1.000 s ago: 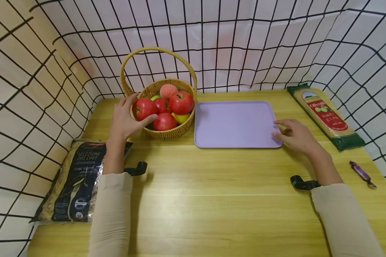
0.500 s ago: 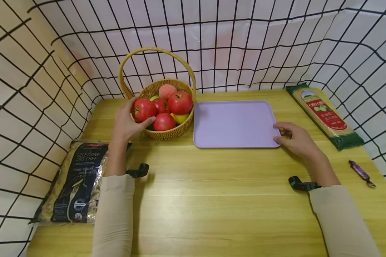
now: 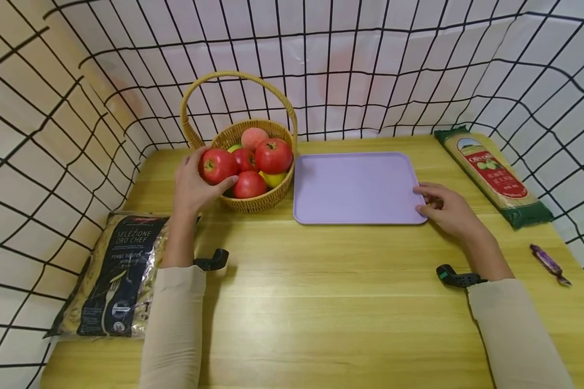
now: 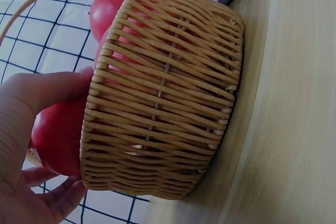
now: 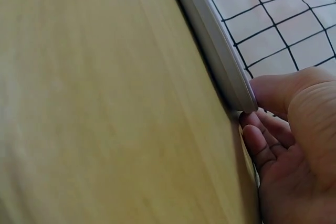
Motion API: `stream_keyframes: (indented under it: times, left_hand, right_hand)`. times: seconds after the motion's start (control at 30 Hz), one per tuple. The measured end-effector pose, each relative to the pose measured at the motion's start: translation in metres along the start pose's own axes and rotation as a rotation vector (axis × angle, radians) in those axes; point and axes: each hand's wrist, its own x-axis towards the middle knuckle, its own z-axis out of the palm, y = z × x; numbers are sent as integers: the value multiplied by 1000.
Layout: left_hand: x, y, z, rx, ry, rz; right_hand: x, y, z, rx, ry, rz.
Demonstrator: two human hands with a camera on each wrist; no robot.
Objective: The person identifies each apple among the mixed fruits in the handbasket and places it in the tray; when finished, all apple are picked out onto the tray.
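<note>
A wicker basket (image 3: 255,203) full of fruit stands at the back left. My left hand (image 3: 191,183) curls round the leftmost red apple (image 3: 220,166) at the basket's side. In the left wrist view, the thumb lies across the upper side of that apple (image 4: 59,136), and the fingertips reach its lower side by the rim. A flat lilac tray (image 3: 355,188) lies right of the basket. My right hand (image 3: 450,212) pinches the tray's right edge; in the right wrist view the thumb is on the tray's rim (image 5: 231,72) and the fingers are curled beneath.
A bag of penne (image 3: 117,275) lies at the left. At the right are a green-ended pasta packet (image 3: 493,175) and a purple wrapped candy (image 3: 549,263). The basket handle (image 3: 236,74) arches high over the fruit. Black-gridded white walls (image 3: 340,70) enclose the table (image 3: 321,302).
My left hand has shifted slightly right and closed in round the apple. My right thumb and fingers have moved onto the tray's edge. Basket and tray stay in place.
</note>
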Motion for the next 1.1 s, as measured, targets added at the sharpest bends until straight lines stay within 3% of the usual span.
stream_keyframes:
  times: [0.27, 0.43, 0.63, 0.8, 0.93, 1.1]
  left_hand:
    - [1, 14, 0, -47, 45, 59]
    - [-1, 28, 2, -132, 26, 88]
    - [-6, 44, 17, -279, -12, 169]
    - [-11, 54, 26, -384, -35, 195]
    - [-11, 63, 34, -420, -50, 215]
    - [-9, 79, 49, -446, -77, 283]
  right_hand:
    - [-1, 3, -1, 22, 20, 4]
    - [-1, 3, 0, 24, 35, -9]
    - [-3, 5, 2, 23, 32, 11]
    - [-3, 5, 4, 32, 28, 17]
    - [-2, 4, 3, 58, 13, 35]
    - [2, 4, -1, 98, 1, 86]
